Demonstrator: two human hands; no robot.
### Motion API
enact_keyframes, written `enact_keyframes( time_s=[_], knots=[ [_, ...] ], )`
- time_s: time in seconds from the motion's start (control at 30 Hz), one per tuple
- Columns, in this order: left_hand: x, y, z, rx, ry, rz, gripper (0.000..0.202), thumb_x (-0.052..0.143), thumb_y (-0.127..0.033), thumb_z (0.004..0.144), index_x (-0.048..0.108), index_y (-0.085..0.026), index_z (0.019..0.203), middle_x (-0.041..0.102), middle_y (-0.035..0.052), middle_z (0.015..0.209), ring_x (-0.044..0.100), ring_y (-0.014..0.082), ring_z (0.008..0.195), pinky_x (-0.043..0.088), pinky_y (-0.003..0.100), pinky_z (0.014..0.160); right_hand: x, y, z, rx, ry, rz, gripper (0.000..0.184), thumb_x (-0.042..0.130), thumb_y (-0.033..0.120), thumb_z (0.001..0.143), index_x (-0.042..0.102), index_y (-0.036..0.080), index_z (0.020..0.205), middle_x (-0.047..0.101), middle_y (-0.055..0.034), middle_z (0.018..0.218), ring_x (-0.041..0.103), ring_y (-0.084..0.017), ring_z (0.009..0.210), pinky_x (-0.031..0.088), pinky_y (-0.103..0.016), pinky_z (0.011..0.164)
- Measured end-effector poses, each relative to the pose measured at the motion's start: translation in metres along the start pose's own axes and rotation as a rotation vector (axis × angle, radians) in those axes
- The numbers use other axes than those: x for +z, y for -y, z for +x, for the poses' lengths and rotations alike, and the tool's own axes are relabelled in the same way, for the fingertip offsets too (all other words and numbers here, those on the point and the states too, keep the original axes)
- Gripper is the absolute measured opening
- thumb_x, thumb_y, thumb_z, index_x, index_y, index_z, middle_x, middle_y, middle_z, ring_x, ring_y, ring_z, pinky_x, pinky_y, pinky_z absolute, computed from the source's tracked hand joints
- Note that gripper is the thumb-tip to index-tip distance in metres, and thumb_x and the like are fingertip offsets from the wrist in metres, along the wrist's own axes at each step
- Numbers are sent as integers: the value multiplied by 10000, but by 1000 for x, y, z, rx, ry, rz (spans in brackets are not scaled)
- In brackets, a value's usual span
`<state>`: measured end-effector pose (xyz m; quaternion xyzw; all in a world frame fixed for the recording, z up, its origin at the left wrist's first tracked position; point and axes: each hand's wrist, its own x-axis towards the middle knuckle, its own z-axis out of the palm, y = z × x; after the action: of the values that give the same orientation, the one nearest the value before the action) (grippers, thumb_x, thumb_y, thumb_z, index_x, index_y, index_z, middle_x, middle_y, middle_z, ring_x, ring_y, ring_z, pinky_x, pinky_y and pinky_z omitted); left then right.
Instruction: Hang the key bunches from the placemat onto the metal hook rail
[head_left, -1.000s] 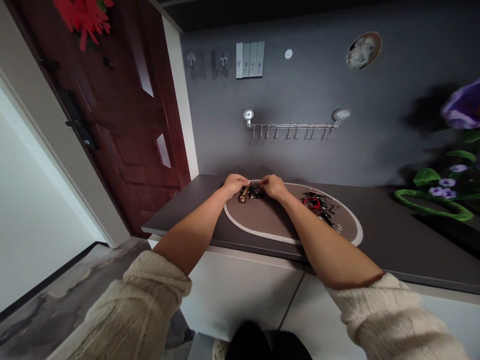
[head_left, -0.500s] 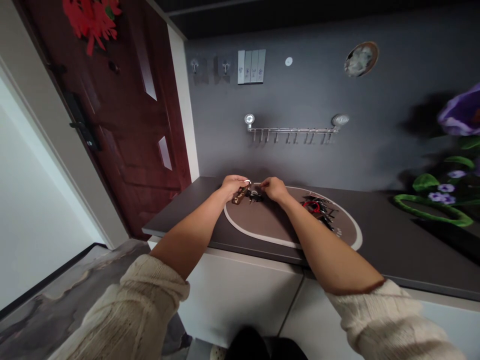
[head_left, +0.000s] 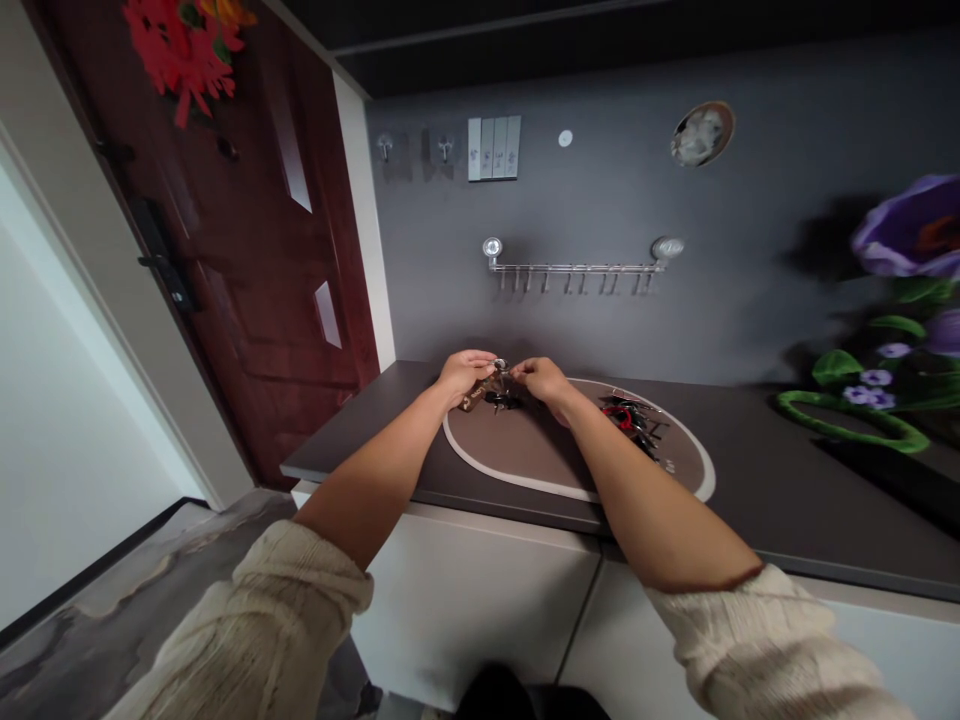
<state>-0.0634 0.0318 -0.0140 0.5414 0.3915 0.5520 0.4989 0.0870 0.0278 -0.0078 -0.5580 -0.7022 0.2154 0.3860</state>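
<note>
My left hand (head_left: pixel 463 374) is closed on a silver key ring (head_left: pixel 501 366), thumb and fingers pinching its left side. A brown patterned key fob (head_left: pixel 475 396) hangs below that hand, and dark keys (head_left: pixel 501 401) dangle under the ring. My right hand (head_left: pixel 544 380) is in a pinch at the ring's right side; whatever its fingertips hold is too small to make out. Both hands are over the left part of a brown oval mat (head_left: pixel 517 455) with a pale rim. Farther right on the mat lies a pile of keys (head_left: pixel 634 420) with something red among them.
A rail with several hooks (head_left: pixel 574 268) is mounted on the grey wall behind the counter (head_left: pixel 757 500). Purple artificial flowers (head_left: pixel 911 235) with a green looped base stand at the right. To the left is a dark red door (head_left: pixel 262 250).
My right hand has moved left, bringing its fingertips up to the key ring. The ring is now raised between both hands. The camera view has shifted slightly.
</note>
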Motion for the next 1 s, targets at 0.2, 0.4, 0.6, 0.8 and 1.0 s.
enact_keyframes(
  time_s=[0.2, 0.4, 0.6, 0.8, 1.0],
  knots=[
    [-1, 0, 2, 96, 13, 4, 233, 594, -64, 610, 591, -127, 834, 635, 46, 791, 560, 83, 641, 444, 266, 695, -5, 10, -5, 22, 33, 288, 151, 506, 189, 655, 605, 116, 742, 615, -35, 685, 497, -79, 562, 388, -206, 604],
    [0, -3, 0, 165, -8, -20, 223, 577, -47, 600, 585, -116, 812, 629, 45, 784, 561, 88, 675, 433, 283, 733, -10, 20, -11, 29, 40, 405, 131, 518, 203, 652, 590, 122, 724, 620, -41, 711, 511, -84, 588, 395, -217, 625],
    [2, -5, 0, 220, 12, -11, 231, 600, -53, 578, 579, -108, 801, 619, 49, 784, 557, 91, 711, 426, 289, 760, -10, 22, -12, -15, 9, 452, 150, 569, 238, 616, 585, 123, 711, 617, -27, 710, 526, -88, 632, 393, -235, 679],
    [5, -9, -5, 253, 54, 39, 281, 635, -64, 553, 570, -104, 823, 610, 53, 789, 548, 86, 711, 425, 291, 767, -10, 22, -9, -125, -31, 439, 166, 527, 265, 656, 561, 124, 737, 608, -31, 750, 525, -90, 664, 390, -230, 687],
    [8, -10, -6, 309, 74, 121, 292, 629, -177, 610, 571, -113, 889, 608, 57, 801, 540, 91, 714, 418, 280, 753, -12, 20, -3, -234, -129, 208, 196, 448, 264, 738, 560, 140, 840, 607, -38, 818, 524, -108, 731, 379, -237, 700]
  ],
)
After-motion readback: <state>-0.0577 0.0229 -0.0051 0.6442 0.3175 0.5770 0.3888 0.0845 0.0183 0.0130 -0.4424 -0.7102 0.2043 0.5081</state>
